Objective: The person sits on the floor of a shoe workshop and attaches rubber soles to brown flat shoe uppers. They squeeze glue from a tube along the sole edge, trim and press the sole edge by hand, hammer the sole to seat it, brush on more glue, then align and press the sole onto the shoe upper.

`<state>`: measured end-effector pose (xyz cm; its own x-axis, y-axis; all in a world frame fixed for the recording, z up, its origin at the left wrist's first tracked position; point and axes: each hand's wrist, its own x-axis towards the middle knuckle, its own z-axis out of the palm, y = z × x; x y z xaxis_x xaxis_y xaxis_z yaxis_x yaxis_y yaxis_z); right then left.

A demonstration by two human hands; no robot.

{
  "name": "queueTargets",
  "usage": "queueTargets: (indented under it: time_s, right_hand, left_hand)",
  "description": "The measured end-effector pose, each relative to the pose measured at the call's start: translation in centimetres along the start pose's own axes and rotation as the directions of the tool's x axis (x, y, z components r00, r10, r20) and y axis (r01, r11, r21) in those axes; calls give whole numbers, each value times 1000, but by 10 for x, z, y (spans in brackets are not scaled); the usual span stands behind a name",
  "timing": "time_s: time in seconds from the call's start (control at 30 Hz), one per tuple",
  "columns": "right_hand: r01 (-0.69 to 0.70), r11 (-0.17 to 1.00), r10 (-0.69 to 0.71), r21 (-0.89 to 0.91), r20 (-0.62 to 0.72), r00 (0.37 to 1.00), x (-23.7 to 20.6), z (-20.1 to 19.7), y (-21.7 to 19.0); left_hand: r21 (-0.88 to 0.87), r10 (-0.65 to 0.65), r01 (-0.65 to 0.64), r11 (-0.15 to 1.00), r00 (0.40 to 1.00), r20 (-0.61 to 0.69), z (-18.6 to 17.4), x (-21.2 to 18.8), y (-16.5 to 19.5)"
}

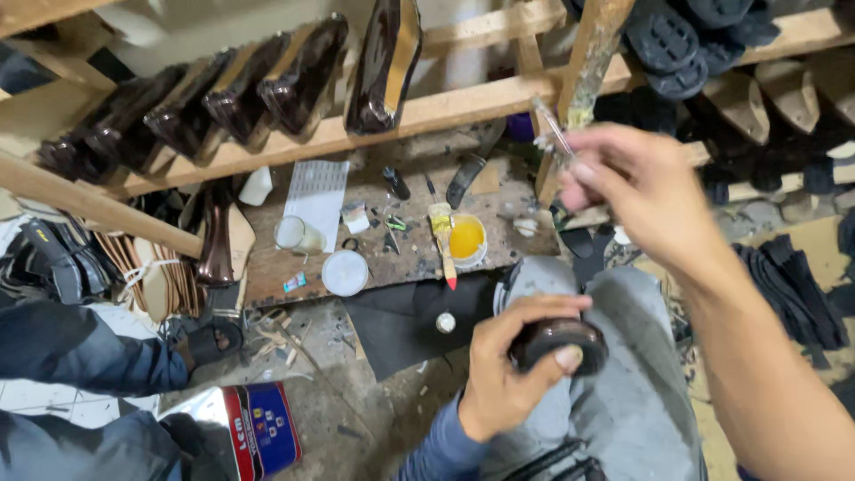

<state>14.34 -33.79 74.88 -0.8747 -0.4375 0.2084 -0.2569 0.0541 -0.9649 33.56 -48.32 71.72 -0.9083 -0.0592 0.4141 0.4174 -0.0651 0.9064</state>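
From my remote seat I saw the left hand (pixel 509 374) closed around a dark brown shoe (pixel 559 343), held over the grey-trousered lap (pixel 623 392) at about five o'clock in the view. The right hand (pixel 637 191), up at two o'clock, pinched a thin clear stick (pixel 554 129) between its fingertips, well apart from the shoe. At twelve o'clock from the shoe stood a cup of yellow glue (pixel 466 239) with a brush (pixel 443 236) resting across it on the low wooden board (pixel 267 276). Glossy brown shoes (pixel 267 89) lined the wooden rack (pixel 445 107) at eleven o'clock.
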Motion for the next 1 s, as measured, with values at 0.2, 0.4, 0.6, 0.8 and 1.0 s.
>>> queueTargets:
  time_s: [0.2, 0.4, 0.6, 0.8, 1.0]
  right_hand:
    - [-172, 913, 121, -370, -158, 980, -166, -43, -36]
    - [-179, 882, 76, -437, -242, 967, -239, -87, -59]
    - [-104, 822, -5, -559, -190, 982, -293, -150, -46]
    - [0, 795, -121, -607, -158, 980, -443, -269, -90]
    - [-78, 888, -43, -452, -251, 967, -563, -327, -141]
  left_hand:
    - [-80, -114, 116, 990, 993, 26, 36, -4, 0]
    - [-68, -146, 151, 986, 987, 67, 103, -12, 5]
    - [13, -43, 42, 999, 988, 148, 186, -30, -13]
    - [31, -7, -1, 1000, 968, 252, 346, -104, 38]
    - [-21, 11, -7, 1000, 973, 229, 455, -177, 105]
